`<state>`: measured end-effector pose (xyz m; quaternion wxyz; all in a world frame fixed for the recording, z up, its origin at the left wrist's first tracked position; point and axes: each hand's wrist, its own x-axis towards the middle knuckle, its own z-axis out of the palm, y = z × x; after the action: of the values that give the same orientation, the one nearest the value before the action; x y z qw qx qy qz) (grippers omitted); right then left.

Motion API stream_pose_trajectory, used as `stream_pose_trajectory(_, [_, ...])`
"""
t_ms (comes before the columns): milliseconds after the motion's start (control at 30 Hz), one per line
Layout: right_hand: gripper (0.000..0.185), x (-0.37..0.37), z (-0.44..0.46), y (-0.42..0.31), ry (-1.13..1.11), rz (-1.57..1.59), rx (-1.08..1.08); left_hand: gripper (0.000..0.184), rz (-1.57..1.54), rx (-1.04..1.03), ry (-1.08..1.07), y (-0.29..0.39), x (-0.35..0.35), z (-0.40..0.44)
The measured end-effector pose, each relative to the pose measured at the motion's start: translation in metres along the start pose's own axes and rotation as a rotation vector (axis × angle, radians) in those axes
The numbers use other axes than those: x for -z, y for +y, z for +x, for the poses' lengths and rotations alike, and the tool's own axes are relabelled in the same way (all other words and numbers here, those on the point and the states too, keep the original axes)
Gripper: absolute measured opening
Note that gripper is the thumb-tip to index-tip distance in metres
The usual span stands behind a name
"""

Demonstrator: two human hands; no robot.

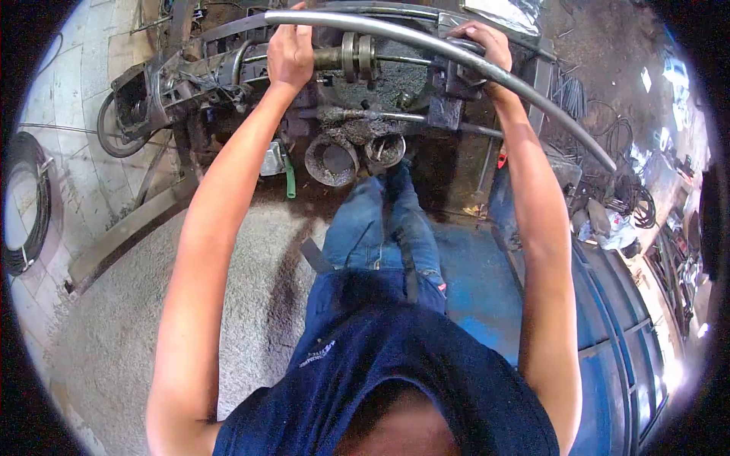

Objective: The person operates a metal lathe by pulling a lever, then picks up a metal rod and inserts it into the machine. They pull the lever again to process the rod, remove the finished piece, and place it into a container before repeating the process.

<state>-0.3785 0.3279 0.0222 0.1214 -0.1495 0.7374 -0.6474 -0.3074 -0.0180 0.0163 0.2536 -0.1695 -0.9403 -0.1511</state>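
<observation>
A long, smooth, silvery metal bar (395, 32) looks curved in this wide view. It runs across a greasy machine, from upper left down to the right; whether it is hollow or solid I cannot tell. My left hand (291, 57) is closed round the bar near its left end, with fingertips showing past the far side. Under the bar's middle, my right hand (490, 52) has its fingers curled round from the far side, and the bar hides part of that palm. Below both hands lies the machine's shaft with round metal collars (357, 57).
Two metal buckets (331, 161) stand beneath the machine, by my feet. A grey box with a green handle (290, 178) is left of them. Coiled black hose (26, 205) lies far left. Blue metal panels (608, 365) and scrap lie to the right.
</observation>
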Motion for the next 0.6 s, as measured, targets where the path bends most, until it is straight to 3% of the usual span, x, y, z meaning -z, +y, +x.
stream_pose_trajectory(67, [0.032, 0.003, -0.001, 0.001, -0.031, -0.017, 0.011, 0.04, -0.325, 0.472, -0.041, 0.019, 0.012, 0.01])
stream_pose_trajectory(100, [0.031, 0.004, -0.001, 0.006, -0.027, -0.085, 0.119, 0.048, -0.336, 0.501, -0.03, 0.019, 0.011, 0.009])
stream_pose_trajectory(133, [0.025, 0.003, 0.0, 0.008, -0.024, -0.186, 0.273, 0.046, -0.326, 0.485, -0.002, 0.017, 0.008, 0.009])
stream_pose_trajectory(200, [0.018, 0.003, 0.0, 0.007, -0.051, -0.199, 0.306, 0.045, -0.33, 0.551, -0.062, 0.015, 0.008, 0.006])
stream_pose_trajectory(233, [0.019, 0.003, -0.001, -0.001, -0.057, -0.096, 0.156, 0.045, -0.332, 0.558, -0.066, 0.015, 0.009, 0.005])
stream_pose_trajectory(333, [0.027, 0.0, -0.003, -0.001, -0.029, -0.141, 0.191, 0.042, -0.361, 0.555, -0.03, 0.01, 0.003, 0.006])
stream_pose_trajectory(467, [0.035, 0.003, 0.001, 0.002, -0.051, -0.061, 0.082, 0.037, -0.371, 0.58, 0.005, 0.008, 0.003, 0.002])
stream_pose_trajectory(533, [0.034, 0.002, -0.001, 0.004, -0.06, -0.092, 0.182, 0.037, -0.368, 0.407, -0.04, 0.005, 0.005, 0.007])
stream_pose_trajectory(600, [0.033, 0.0, 0.002, 0.004, -0.039, 0.017, 0.011, 0.039, -0.27, 0.393, 0.028, 0.015, 0.009, 0.01])
